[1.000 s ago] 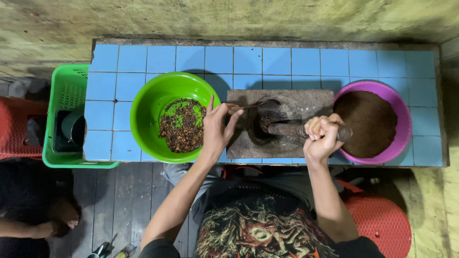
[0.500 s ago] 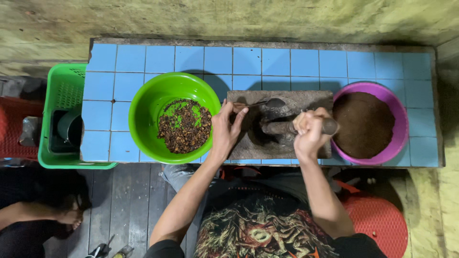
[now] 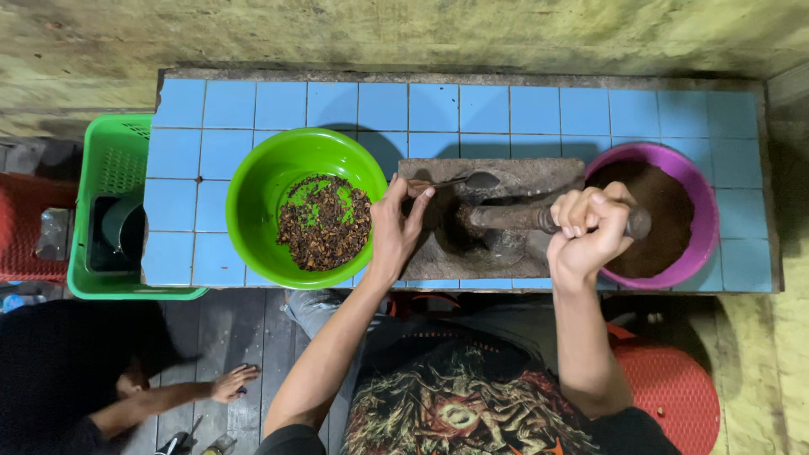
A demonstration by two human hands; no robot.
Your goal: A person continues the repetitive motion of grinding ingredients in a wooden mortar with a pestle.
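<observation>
My right hand (image 3: pixel 588 227) grips a long stone pestle (image 3: pixel 510 218) that lies across a flat stone grinding slab (image 3: pixel 438 258), its head pressed into a dark patch near the slab's middle. My left hand (image 3: pixel 396 226) holds a metal spoon (image 3: pixel 472 179) by its handle, with the spoon's bowl over the slab's far edge. A green bowl (image 3: pixel 257 181) with dark brown bits and some green flecks stands left of the slab. A purple bowl (image 3: pixel 695 198) of fine brown powder stands to the right, partly behind my right hand.
The blue tiled counter (image 3: pixel 472 109) runs along a rough wall. A green plastic basket (image 3: pixel 114 160) holding a dark pot hangs off its left end. Another person's hand (image 3: pixel 232 383) rests on the plank floor at lower left. A red stool (image 3: pixel 674 396) stands at lower right.
My right hand has shifted the pestle back and forth over the slab. My left hand stayed at the slab's left edge with the spoon. The other person's hand moved along the floor.
</observation>
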